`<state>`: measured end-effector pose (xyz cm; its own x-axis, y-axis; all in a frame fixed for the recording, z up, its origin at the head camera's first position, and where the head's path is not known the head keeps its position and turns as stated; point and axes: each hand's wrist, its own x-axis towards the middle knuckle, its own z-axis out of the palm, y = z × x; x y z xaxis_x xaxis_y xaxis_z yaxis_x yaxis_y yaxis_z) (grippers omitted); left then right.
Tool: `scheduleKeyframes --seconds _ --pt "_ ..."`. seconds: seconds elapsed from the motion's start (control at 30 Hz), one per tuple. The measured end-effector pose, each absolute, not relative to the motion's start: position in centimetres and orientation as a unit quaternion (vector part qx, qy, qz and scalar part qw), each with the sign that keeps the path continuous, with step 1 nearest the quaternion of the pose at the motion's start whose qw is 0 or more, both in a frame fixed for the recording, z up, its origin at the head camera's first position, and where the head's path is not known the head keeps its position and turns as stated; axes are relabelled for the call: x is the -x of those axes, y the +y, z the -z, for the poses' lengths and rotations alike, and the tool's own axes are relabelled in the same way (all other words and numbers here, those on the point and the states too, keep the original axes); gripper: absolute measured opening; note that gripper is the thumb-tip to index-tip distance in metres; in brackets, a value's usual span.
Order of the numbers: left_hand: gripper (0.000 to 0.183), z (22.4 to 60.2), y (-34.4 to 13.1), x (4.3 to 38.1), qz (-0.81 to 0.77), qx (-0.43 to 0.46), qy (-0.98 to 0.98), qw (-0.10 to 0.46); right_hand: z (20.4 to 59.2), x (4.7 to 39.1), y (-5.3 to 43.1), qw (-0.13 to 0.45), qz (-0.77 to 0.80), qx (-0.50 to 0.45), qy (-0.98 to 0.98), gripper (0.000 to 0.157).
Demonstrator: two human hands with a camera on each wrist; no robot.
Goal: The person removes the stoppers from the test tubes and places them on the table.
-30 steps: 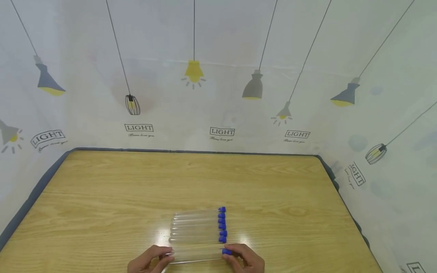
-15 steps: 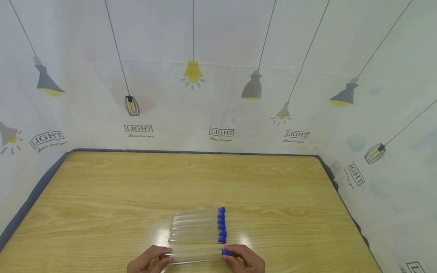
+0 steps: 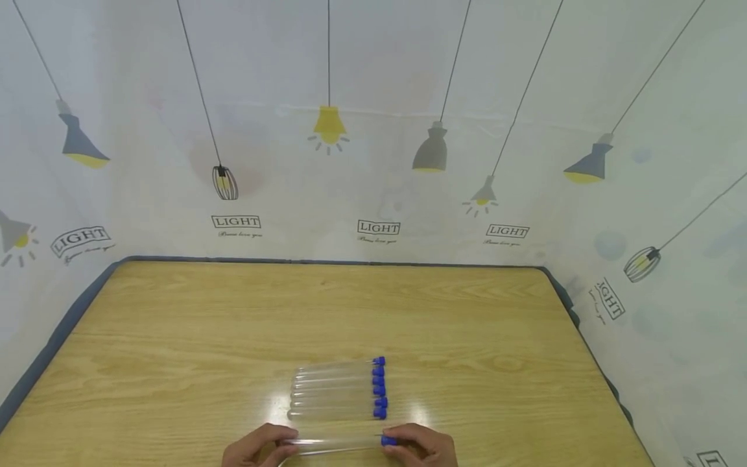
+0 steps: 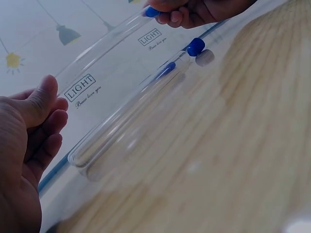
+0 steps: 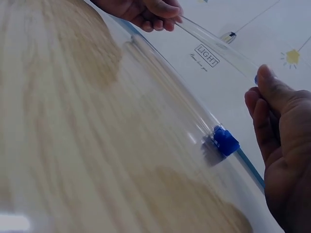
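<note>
Both hands hold one clear test tube [image 3: 338,443] level between them, nearest the person in the head view. My left hand [image 3: 259,446] pinches its rounded end between thumb and fingers. At the other end, my right hand [image 3: 423,446] grips the tube by its blue cap [image 3: 388,440], which the fingers partly cover. In the left wrist view the held tube [image 4: 104,46] is up off the table. Just beyond it, several capped test tubes [image 3: 332,412] lie side by side, their blue caps [image 3: 379,402] all toward the right.
The wooden table [image 3: 327,311] has a dark blue edge [image 3: 327,261] along its back and sides. Behind it hangs a pale wall covering [image 3: 280,162] printed with lamps and the word LIGHT. Glare spots show on the tabletop beside the row of tubes.
The held tube and both hands have shifted slightly toward the person. The grip at each end is the same, and the row of tubes stays put.
</note>
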<state>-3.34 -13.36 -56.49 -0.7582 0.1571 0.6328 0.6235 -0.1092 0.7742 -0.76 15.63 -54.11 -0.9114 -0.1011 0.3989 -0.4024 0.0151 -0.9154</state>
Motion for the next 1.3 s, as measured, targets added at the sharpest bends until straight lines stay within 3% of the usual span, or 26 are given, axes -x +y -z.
scheduleKeyframes --seconds 0.13,0.67,0.87,1.1,1.3 --pt "0.043 56.4 -13.4 3.3 0.679 0.300 -0.652 0.156 53.6 0.7 16.1 0.058 -0.697 -0.173 -0.694 0.017" --pt "0.038 55.9 -13.2 3.0 0.667 0.282 -0.679 0.123 52.7 0.4 17.1 -0.051 -0.726 -0.139 -0.672 0.018" --pt "0.045 55.8 -13.1 3.2 0.653 0.310 -0.674 0.152 52.6 0.4 17.1 -0.076 -0.731 -0.127 -0.666 0.019" --pt "0.045 56.4 -12.7 3.6 0.638 0.351 -0.658 0.192 53.2 0.3 16.9 0.004 -0.711 -0.126 -0.692 0.016" --pt "0.026 56.7 -12.7 4.2 0.597 0.381 -0.663 0.244 53.2 0.4 16.4 0.057 -0.692 -0.095 -0.714 0.019"
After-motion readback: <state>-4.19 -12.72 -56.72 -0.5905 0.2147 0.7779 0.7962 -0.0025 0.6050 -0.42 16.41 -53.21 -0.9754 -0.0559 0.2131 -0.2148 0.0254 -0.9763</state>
